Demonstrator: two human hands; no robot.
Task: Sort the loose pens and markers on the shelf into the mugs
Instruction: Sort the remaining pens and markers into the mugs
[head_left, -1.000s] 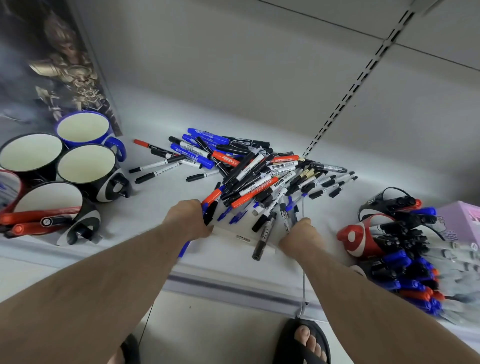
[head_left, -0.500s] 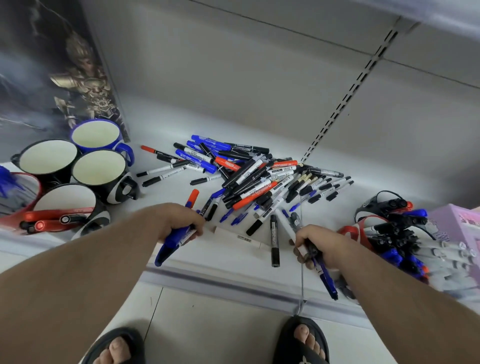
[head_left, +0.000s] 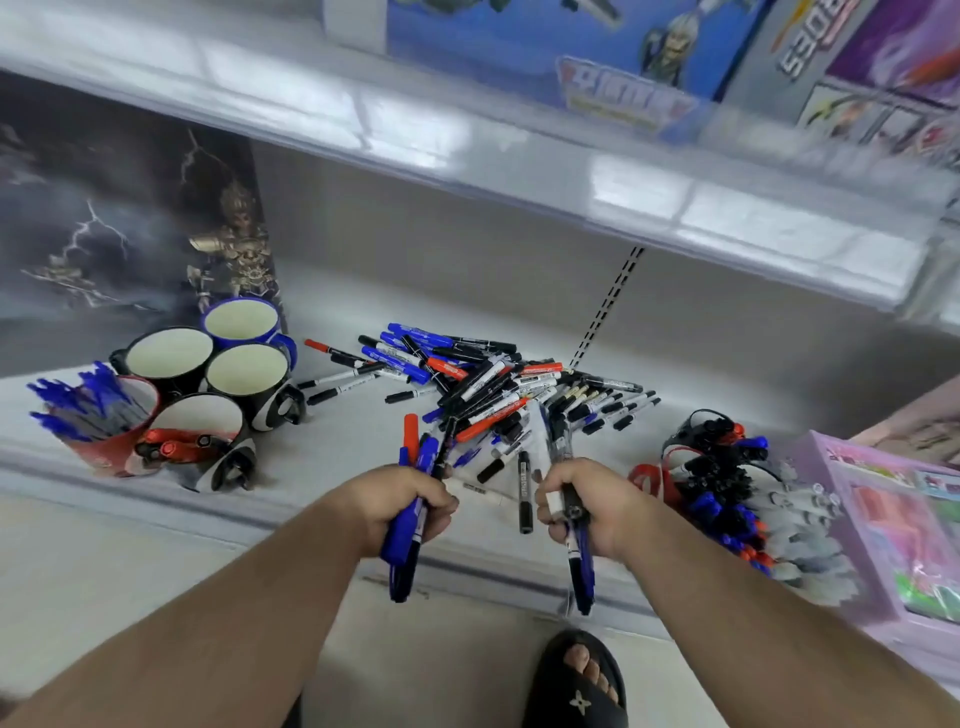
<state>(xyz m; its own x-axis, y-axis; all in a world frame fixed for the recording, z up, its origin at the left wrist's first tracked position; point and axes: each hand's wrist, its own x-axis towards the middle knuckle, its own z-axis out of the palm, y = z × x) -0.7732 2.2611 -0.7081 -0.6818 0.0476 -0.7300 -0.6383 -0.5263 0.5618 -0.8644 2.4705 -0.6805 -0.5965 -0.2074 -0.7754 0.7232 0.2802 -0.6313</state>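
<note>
While we looked down through the head camera, the heap of loose pens and markers (head_left: 498, 387) lay on the pale, smooth shelf (head_left: 332, 457), slim plastic barrels in black, blue, red and white crossing one another. Just in front of that heap, our left hand (head_left: 400, 501) curled tightly round a bundle of blue markers (head_left: 408, 525) with one red tip showing above the fist. Our right hand (head_left: 584, 506) gripped a few dark and blue pens (head_left: 579, 551); how many, we could not tell. Left of the heap stood round glossy mugs (head_left: 247, 371), three showing bare cream insides, a red mug (head_left: 111, 444) holding blue pens, and the nearest mug (head_left: 208, 436) holding red markers. Right of the heap, blurred tipped mugs (head_left: 717, 467) spilled capped pens.
</note>
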